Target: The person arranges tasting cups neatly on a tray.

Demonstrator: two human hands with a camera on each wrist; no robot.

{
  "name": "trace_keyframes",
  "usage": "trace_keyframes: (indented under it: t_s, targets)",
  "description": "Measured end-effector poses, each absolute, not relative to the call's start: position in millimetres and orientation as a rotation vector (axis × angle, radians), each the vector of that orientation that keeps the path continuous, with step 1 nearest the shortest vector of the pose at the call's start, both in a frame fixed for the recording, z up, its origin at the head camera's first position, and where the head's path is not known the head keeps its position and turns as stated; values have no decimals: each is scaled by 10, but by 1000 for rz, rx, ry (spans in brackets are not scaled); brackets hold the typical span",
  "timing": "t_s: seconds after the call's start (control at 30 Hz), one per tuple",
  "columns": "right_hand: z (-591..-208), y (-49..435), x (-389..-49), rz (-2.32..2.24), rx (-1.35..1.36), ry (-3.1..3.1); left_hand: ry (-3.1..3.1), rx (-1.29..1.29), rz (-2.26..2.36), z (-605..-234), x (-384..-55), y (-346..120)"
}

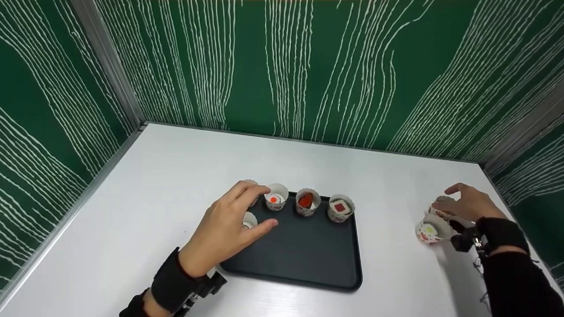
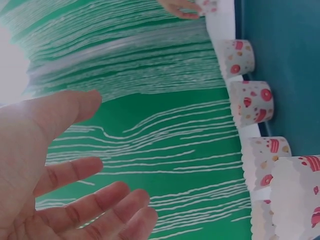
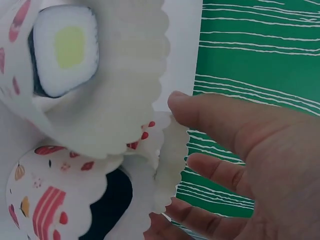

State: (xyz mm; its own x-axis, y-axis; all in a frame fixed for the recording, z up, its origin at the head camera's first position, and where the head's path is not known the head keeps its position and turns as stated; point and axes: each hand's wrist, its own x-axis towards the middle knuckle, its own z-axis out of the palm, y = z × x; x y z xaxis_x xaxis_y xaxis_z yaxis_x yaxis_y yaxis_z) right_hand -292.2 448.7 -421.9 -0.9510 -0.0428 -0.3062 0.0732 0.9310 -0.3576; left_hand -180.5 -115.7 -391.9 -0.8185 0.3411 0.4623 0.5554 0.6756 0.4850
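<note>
In the head view my left hand (image 1: 231, 220) hovers over the left side of a dark tray (image 1: 304, 251), thumb and fingers apart with nothing between them. Partly behind it are two paper cups, one showing a white rim (image 1: 250, 219). My right hand (image 1: 473, 203) is at the table's right side, beside a patterned paper cup (image 1: 440, 211). The thumb and fingers spread around that cup's scalloped rim (image 3: 172, 160) in the right wrist view. Closer to me stands a cup holding a toy sushi roll (image 3: 67, 50) with a yellow-green centre. Another cup (image 3: 50, 195) contains something black.
Along the tray's back edge are a cup with an orange-dotted white piece (image 1: 275, 198), a cup with a red-orange piece (image 1: 306, 201) and a cup with a red-centred roll (image 1: 340, 208). Green walls (image 1: 246, 66) with white lines enclose the white table (image 1: 185, 154).
</note>
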Motion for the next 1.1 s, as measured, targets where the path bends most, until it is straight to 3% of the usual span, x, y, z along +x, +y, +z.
trace_keyframes:
  t_s: [1.1]
  targets:
    - [-4239,4463,-2957,-509,82,2807,-2532,-743,-878,-3948,-1819,-1172]
